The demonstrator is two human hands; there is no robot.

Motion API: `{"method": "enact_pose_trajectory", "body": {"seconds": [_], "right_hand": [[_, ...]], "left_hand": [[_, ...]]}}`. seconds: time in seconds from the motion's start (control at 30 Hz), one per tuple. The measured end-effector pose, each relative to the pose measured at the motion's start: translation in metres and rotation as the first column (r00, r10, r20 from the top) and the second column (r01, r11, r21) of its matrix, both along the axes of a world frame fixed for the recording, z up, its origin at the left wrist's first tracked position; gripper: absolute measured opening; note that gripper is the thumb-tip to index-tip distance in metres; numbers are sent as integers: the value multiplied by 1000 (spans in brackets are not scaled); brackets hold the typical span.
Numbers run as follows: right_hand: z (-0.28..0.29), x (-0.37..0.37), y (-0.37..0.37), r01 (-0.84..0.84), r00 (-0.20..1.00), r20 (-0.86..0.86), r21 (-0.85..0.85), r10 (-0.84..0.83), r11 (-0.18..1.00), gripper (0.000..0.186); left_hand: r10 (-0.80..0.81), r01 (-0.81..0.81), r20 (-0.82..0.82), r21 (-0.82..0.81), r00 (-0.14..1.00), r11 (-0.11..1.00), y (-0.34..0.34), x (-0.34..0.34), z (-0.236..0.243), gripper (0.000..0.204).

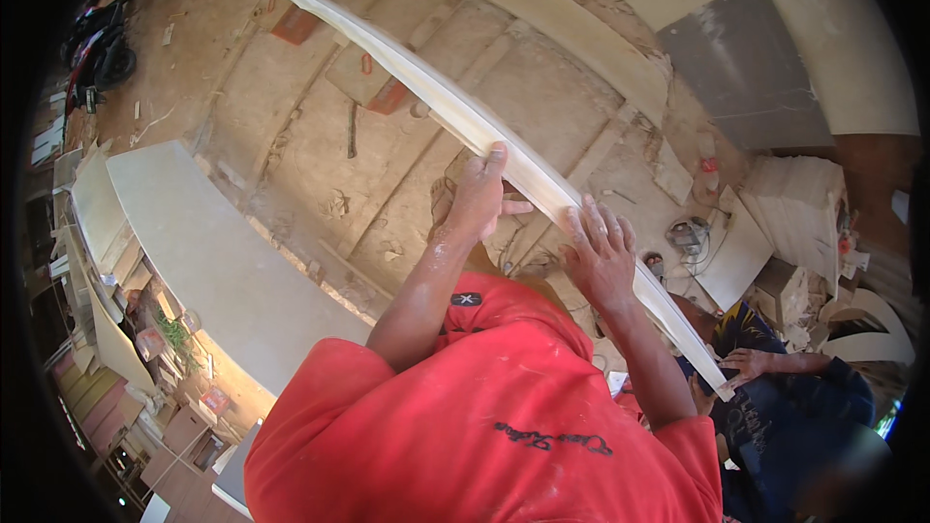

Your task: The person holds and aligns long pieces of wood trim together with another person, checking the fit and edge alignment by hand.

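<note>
A long, pale wooden strip (523,167) runs diagonally from the upper left to the lower right, raised above the floor in front of me. My left hand (475,196) is closed on its near edge, thumb on top and the other fingers reaching underneath. Farther right, my right hand (603,247) grips the strip from above, fingers laid across its upper face and thumb by the near edge. Whitish dust coats both hands. At the lower right end, another person's hand (746,365) touches the strip near its tip.
A large pale panel (223,261) lies at my left. Beyond the strip are a curved board (562,24) and a dark grey sheet (746,68). A power tool (688,232) with a cord rests at right, near stacked panels (796,213). A motorbike (102,53) stands far left.
</note>
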State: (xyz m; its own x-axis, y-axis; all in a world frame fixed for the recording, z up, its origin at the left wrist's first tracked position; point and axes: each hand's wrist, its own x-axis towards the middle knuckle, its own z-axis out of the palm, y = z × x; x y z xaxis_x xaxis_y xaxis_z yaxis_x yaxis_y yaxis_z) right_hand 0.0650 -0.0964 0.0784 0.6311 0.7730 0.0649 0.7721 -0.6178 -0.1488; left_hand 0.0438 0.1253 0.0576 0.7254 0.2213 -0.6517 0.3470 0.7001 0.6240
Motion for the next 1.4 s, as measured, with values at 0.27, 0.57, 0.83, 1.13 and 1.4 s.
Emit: {"method": "enact_pose_trajectory", "body": {"seconds": [0.27,0.57,0.83,1.13,1.4], "right_hand": [[8,15,56,-63,998,4,-32,64,997,57],[16,57,71,-62,995,-64,131,71,989,51],[8,112,175,421,423,-903,123,-75,898,27],[19,117,230,202,633,-763,2,-129,979,32],[-3,108,224,287,601,-799,181,-30,941,41]], "left_hand": [[43,-40,47,-63,998,997,-1,0,-1,47],[55,-57,-35,-40,998,998,1,2,13,47],[-39,40,-11,39,999,998,-4,0,-8,32],[-94,95,-47,18,994,995,-3,0,-7,36],[-94,94,-67,11,993,995,0,-2,-2,40]]}}
